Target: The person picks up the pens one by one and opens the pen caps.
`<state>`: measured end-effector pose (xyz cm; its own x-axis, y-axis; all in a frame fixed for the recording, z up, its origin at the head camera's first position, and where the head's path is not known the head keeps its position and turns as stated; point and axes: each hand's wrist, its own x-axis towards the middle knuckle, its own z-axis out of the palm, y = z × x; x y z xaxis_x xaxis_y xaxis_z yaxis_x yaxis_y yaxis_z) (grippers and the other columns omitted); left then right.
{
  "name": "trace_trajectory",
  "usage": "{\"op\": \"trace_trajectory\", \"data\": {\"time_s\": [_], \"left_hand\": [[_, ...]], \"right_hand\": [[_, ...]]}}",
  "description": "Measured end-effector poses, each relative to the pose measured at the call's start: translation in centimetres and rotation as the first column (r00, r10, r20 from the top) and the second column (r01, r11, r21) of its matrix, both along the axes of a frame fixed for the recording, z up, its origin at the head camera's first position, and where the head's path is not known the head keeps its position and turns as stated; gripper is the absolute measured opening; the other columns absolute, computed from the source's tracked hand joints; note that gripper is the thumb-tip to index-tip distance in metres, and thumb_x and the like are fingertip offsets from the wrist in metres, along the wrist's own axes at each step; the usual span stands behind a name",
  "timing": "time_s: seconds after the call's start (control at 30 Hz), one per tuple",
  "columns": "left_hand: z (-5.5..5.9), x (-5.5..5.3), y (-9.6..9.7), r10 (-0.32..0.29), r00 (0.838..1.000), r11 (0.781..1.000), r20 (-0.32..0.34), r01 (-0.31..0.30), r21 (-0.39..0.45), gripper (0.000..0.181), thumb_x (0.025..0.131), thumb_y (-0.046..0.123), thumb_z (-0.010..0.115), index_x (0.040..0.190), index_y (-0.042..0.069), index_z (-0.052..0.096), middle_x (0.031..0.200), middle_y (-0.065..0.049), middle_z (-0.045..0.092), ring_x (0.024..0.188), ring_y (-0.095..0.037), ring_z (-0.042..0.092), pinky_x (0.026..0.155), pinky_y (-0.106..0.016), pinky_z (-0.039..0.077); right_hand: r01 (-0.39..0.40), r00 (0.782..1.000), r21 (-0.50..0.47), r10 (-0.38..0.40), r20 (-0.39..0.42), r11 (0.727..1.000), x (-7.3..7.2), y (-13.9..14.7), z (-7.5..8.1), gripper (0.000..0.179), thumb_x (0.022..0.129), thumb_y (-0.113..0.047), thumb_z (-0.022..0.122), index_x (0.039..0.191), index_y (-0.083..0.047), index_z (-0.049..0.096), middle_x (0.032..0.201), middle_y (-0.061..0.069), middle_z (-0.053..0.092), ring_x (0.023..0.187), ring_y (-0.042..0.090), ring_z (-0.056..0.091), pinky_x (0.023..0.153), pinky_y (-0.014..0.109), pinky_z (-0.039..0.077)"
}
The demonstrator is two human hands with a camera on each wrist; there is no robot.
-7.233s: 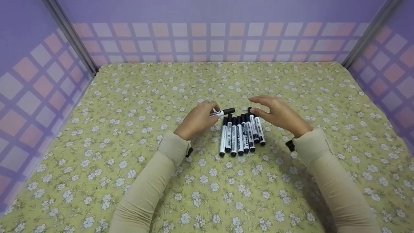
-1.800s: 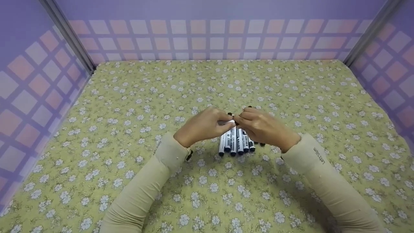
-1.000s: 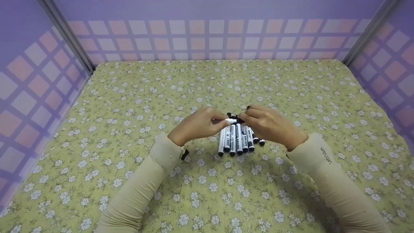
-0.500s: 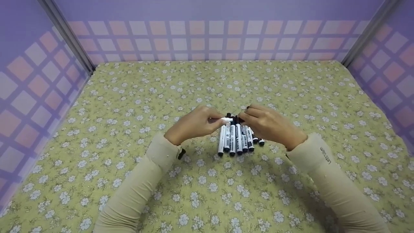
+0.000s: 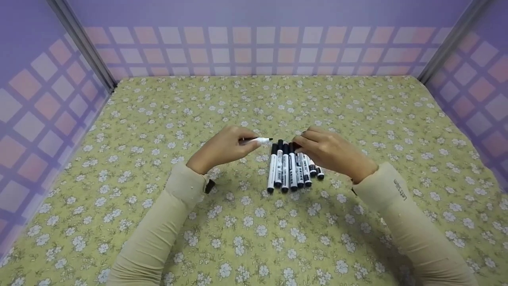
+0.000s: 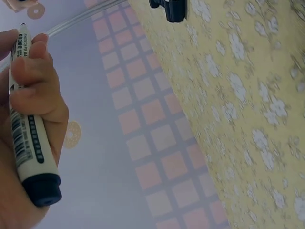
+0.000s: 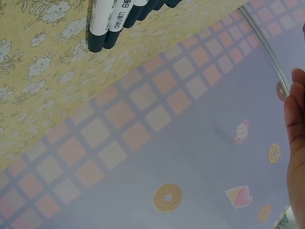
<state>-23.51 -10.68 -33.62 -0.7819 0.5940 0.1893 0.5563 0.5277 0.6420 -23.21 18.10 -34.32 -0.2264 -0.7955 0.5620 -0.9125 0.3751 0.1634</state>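
Observation:
In the head view my left hand point(image 5: 224, 149) pinches a white whiteboard marker point(image 5: 262, 140), uncapped, its dark nib pointing right. The left wrist view shows this marker's barcode label and dark end plug point(image 6: 43, 188), with fingers curled round the barrel. Over the right part of a row of black-capped markers point(image 5: 279, 171), my right hand point(image 5: 327, 149) has its fingers curled, and the black marker cap point(image 5: 295, 146) shows at its fingertips. Only the edge of the right hand point(image 7: 296, 143) is in the right wrist view, where the cap is hidden.
The markers lie side by side on a yellow floral tablecloth point(image 5: 238, 222), caps away from me; the right hand covers some of them. Purple panels with pink and white squares point(image 5: 242, 55) stand at the back and both sides, joined by metal posts point(image 5: 452, 41).
Earlier the left hand held the marker capped, with the right hand open. Both hands met over the row, the cap came off, and the left hand drew the marker leftward; the right stayed.

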Motion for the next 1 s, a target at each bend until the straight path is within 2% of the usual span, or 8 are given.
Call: {"op": "trace_trajectory", "data": {"time_s": [0.1, 0.37, 0.63, 0.87, 1.0], "left_hand": [[0.0, -0.3, -0.8, 0.042, 0.999, 0.999, 0.015, -0.041, -0.019, 0.025, 0.099, 0.027, 0.054, 0.104, 0.01, 0.072, 0.071, -0.002, 0.056, 0.056, -0.012, 0.04, 0.056, -0.027, 0.038], [-0.2, -0.8, -3.4, 0.17, 0.981, 0.985, 0.094, -0.166, -0.05, 0.033, 0.098, 0.03, 0.055, 0.12, 0.009, 0.067, 0.093, -0.007, 0.065, 0.064, -0.017, 0.046, 0.061, -0.031, 0.041], [-0.8, -1.4, -6.6, 0.27, 0.952, 0.963, 0.144, -0.27, -0.025, 0.033, 0.099, 0.031, 0.054, 0.123, 0.012, 0.066, 0.076, -0.006, 0.055, 0.057, -0.015, 0.038, 0.053, -0.028, 0.035], [-0.9, -1.8, -9.2, 0.365, 0.922, 0.931, 0.125, -0.365, -0.031, 0.039, 0.1, 0.03, 0.051, 0.129, 0.006, 0.06, 0.107, -0.013, 0.058, 0.07, -0.02, 0.045, 0.06, -0.033, 0.039], [-1.0, -1.9, -10.8, 0.408, 0.905, 0.913, 0.121, -0.407, -0.034, 0.041, 0.1, 0.028, 0.05, 0.133, 0.004, 0.057, 0.115, -0.016, 0.059, 0.075, -0.019, 0.048, 0.062, -0.032, 0.041]], "right_hand": [[-0.007, 1.0, -0.006, 0.007, 0.003, 1.0, -0.1, 0.1, -0.1, 0.022, 0.083, -0.003, 0.071, 0.103, 0.005, 0.068, 0.087, 0.013, 0.066, 0.074, 0.019, 0.059, 0.065, 0.024, 0.054], [0.009, 0.999, -0.009, -0.009, 0.034, 1.0, -0.2, 0.3, -0.1, 0.026, 0.081, 0.0, 0.072, 0.106, 0.004, 0.067, 0.09, 0.013, 0.067, 0.076, 0.02, 0.063, 0.069, 0.024, 0.055], [-0.011, 0.999, -0.033, 0.012, 0.047, 0.999, -0.5, 0.5, -0.2, 0.027, 0.082, 0.001, 0.072, 0.108, 0.004, 0.067, 0.093, 0.014, 0.068, 0.08, 0.021, 0.064, 0.071, 0.025, 0.056], [-0.012, 0.999, -0.042, 0.014, 0.039, 0.999, -0.6, 0.6, -0.3, 0.027, 0.083, 0.0, 0.071, 0.109, 0.005, 0.067, 0.094, 0.014, 0.068, 0.08, 0.021, 0.063, 0.07, 0.026, 0.056], [-0.006, 0.999, -0.039, 0.007, 0.037, 0.999, -0.6, 0.7, -0.3, 0.027, 0.083, -0.001, 0.071, 0.11, 0.005, 0.067, 0.094, 0.014, 0.068, 0.08, 0.022, 0.064, 0.071, 0.026, 0.056]]}}
